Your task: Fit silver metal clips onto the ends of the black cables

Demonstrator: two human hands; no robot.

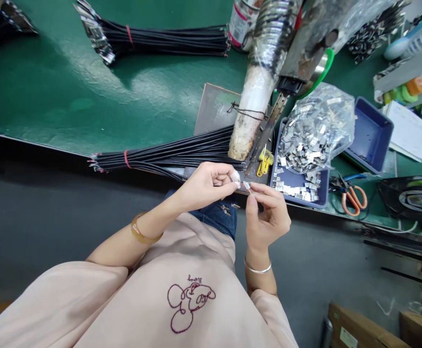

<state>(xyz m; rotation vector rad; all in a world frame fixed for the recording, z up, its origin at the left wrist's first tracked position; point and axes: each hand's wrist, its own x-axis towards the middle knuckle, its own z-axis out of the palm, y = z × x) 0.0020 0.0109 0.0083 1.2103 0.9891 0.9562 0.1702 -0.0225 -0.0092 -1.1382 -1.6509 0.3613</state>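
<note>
My left hand (211, 182) is closed in a pinch, with a white cover on a fingertip. A short dark cable end shows at its fingertips; the rest is hidden by the hand. Opposite it, the thumb and forefinger of my right hand (267, 210) pinch a small silver metal terminal (246, 185), with a thin reddish wire beside it. The two hands nearly meet at the table edge. Behind my left hand lies a bundle of black cables (160, 153), tied with a red band. Several metal-tipped ends (226, 209) show over my lap.
A wrapped white pipe (250, 106) and a metal arm (272, 116) come down before my hands. To the right are a yellow cutter (265, 162), a blue tray (323, 195) with terminals in a plastic bag (319, 121), and orange-handled scissors (354, 200). Another cable bundle (167, 38) lies behind.
</note>
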